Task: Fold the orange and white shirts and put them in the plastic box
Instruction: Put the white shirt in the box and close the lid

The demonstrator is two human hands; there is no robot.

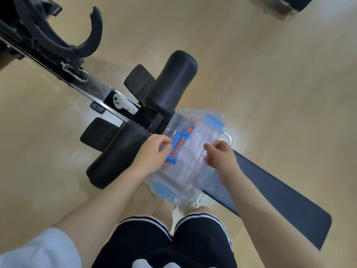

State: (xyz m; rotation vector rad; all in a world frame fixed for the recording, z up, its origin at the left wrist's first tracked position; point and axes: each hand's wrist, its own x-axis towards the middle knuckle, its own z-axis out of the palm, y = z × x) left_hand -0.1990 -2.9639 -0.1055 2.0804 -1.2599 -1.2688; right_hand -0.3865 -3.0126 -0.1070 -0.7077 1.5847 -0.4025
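Observation:
A clear plastic box (pixel 195 147) with blue latches and a blue handle (pixel 176 147) sits at the end of a black exercise bench, in the middle of the head view. Some orange-red shows through its lid near the handle. My left hand (pixel 152 153) grips the box's left side by the blue handle, fingers curled. At the box's right edge my right hand (pixel 220 153) pinches the rim. No loose shirt can be seen outside the box.
The black bench pad (pixel 280 196) runs to the lower right. Black foam rollers (pixel 170 82) and a metal rail with a white controller (pixel 120 103) lie beyond the box. Black straps (pixel 63 41) hang at upper left. Tan floor (pixel 251 64) surrounds everything.

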